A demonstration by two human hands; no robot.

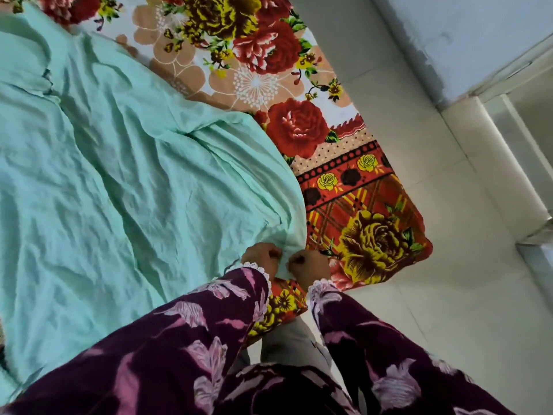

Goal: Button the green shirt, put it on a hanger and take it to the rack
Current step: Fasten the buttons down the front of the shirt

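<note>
The green shirt (125,163), pale mint and wrinkled, lies spread flat over a flowered blanket and fills the left half of the view. Its near corner runs down to my two hands at the blanket's edge. My left hand (263,259) and my right hand (308,266) sit close together, both pinched on the shirt's lower edge, a narrow strip of cloth between them. No button shows clearly; my fingers hide that spot. No hanger or rack is in view.
The red, yellow and tan flowered blanket (353,181) covers the bed and hangs over its corner. White tiled floor (443,280) lies to the right. A pale wall and a door frame (508,121) stand at the far right.
</note>
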